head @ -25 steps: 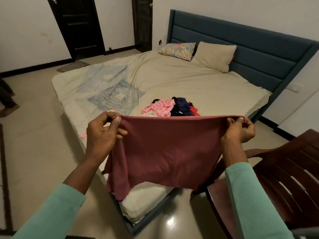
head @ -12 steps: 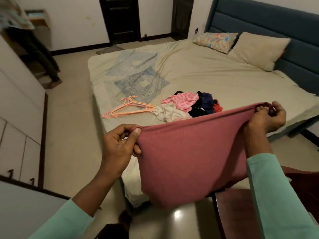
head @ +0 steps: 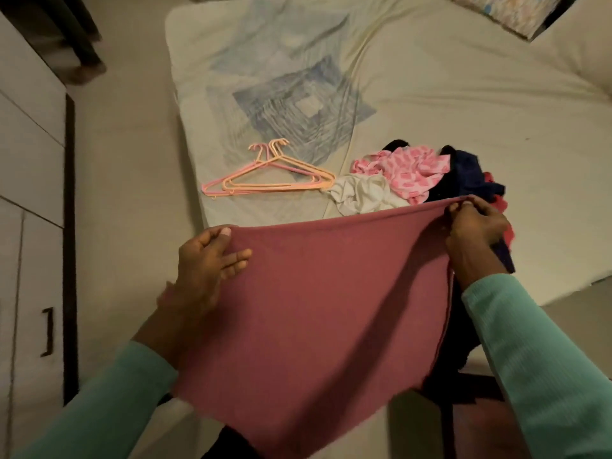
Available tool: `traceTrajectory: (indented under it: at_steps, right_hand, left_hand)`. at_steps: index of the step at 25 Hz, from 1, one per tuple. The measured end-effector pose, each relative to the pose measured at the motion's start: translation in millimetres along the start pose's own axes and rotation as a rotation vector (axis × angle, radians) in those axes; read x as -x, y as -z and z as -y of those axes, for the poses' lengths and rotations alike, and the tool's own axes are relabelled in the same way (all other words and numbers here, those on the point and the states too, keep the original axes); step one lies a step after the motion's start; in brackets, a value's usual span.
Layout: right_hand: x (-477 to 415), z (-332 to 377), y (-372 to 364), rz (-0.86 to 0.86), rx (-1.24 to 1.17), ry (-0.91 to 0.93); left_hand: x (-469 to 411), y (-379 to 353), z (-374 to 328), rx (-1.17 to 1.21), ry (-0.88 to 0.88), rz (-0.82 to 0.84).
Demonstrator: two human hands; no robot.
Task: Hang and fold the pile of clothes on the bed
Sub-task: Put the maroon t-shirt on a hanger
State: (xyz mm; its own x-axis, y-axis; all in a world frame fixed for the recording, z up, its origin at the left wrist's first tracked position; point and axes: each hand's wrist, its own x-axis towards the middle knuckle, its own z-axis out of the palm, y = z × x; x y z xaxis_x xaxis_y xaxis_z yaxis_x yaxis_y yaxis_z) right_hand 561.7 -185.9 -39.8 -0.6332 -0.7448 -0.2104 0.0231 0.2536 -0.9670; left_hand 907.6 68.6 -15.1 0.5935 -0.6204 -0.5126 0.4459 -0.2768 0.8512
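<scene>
A dusty-red garment hangs stretched between my hands in front of the bed. My left hand pinches its upper left corner, thumb on top. My right hand grips the upper right corner with curled fingers. Behind the garment's top edge lies the clothes pile: a pink patterned piece, a white piece, dark blue and red ones. Pink and orange hangers lie on the sheet left of the pile.
A white wardrobe with a dark handle stands at the left. A floral pillow lies at the bed's far right corner. Dark wooden furniture shows below the garment at the lower right.
The view has tilted down and closer to the bed. My hands have kept hold of the red garment and carried it nearer the pile, with the left hand now lower than the right.
</scene>
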Motion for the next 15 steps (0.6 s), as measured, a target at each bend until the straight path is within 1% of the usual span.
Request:
traceTrajectory:
  at_steps: [4,8,10,12,15]
  right_hand:
    - [-35,-71,-119,0.009,0.107,-0.117]
    - [-50,-142,-199,-0.095,0.247,-0.1]
    - [-60,-166,-223,-0.139,0.324,-0.031]
    - [-74,-179,-239,-0.148,0.353,0.041]
    - [-95,-203,-272,-0.11,0.32,0.055]
  left_hand:
    - [-150,-16,24,0.065,0.107,-0.148]
    - [-266,-31,82,-0.012,0.174,-0.278]
    - [-307,-36,111,-0.034,0.159,-0.334]
    - [-335,-38,127,-0.061,0.107,-0.385]
    - [-369,-39,142,-0.101,0.017,-0.464]
